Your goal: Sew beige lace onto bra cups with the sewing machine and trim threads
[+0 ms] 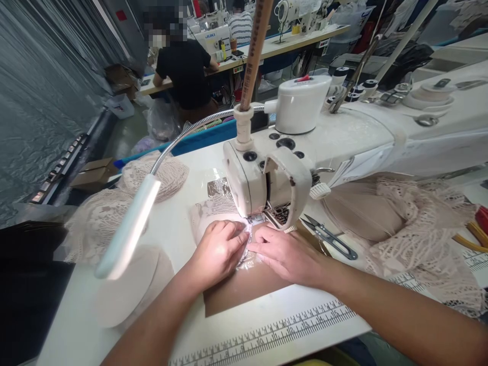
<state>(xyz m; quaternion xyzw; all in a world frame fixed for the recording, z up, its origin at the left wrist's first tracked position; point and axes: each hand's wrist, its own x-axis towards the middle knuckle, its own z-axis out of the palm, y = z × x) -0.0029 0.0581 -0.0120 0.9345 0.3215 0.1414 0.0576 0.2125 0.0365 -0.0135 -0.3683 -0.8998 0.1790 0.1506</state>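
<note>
A white sewing machine (251, 185) stands over the work, its needle area just beyond my fingertips. Under it lies pale lace fabric (213, 206), its narrow edge running between my hands. My left hand (221, 249) rests on the lace at the left of the needle, fingers bent and pressed together on the edge. From the right, my right hand (285, 254) presses the same edge with its fingers closed and fingertips close to my left thumb. Beneath both hands is a brown plate (232, 295). The fabric under the fingers is partly hidden.
Thread snips (331, 239) lie right of the machine head, beside heaped lace (404, 223). A lit lamp (129, 229) hangs over the left side, near lace stacks (152, 178) and round beige pieces (129, 290). A printed ruler (267, 340) runs along the front edge. Another person (183, 71) sits behind.
</note>
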